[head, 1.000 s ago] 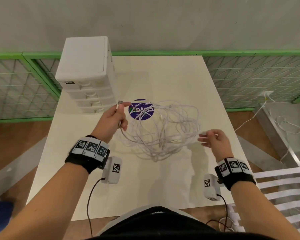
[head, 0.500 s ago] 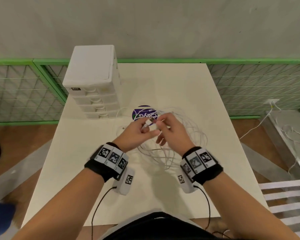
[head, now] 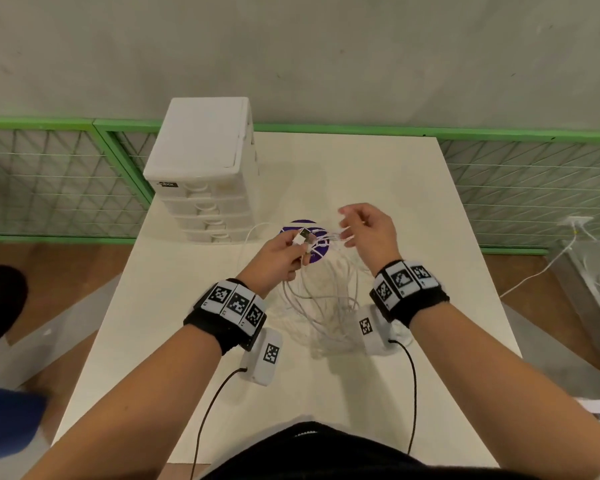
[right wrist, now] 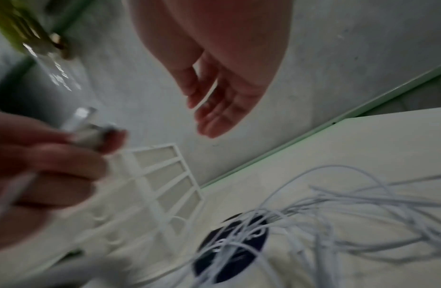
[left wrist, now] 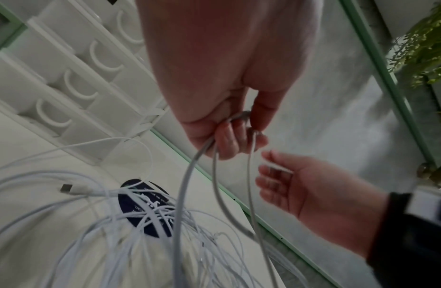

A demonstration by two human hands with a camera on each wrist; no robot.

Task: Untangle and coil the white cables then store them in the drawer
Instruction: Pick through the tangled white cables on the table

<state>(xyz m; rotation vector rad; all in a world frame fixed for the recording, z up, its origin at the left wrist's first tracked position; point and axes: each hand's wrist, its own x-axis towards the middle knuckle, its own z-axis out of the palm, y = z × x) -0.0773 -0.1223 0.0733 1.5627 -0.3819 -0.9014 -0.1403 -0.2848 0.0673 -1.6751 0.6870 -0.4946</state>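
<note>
A tangle of white cables (head: 326,306) lies mid-table, partly over a purple sticker (head: 291,226). My left hand (head: 300,242) is raised above it and pinches the USB plug ends of the cables; in the left wrist view three strands hang from its fingers (left wrist: 239,134) down into the tangle (left wrist: 140,224). My right hand (head: 347,226) hovers just to the right with relaxed, spread fingers; a thin white strand seems to lie across them (left wrist: 271,175). The white drawer unit (head: 201,161) stands at the table's back left with all drawers closed.
The white table (head: 361,168) backs onto a grey wall and a green mesh fence (head: 516,188). A wall socket with a white lead (head: 575,221) sits low on the right. Black cords run from my wrist cameras (head: 411,393) toward my body.
A second ago my hands were apart; they met over the tangle. Since then my right hand has drawn back to the right and opened, and the left keeps the plug ends.
</note>
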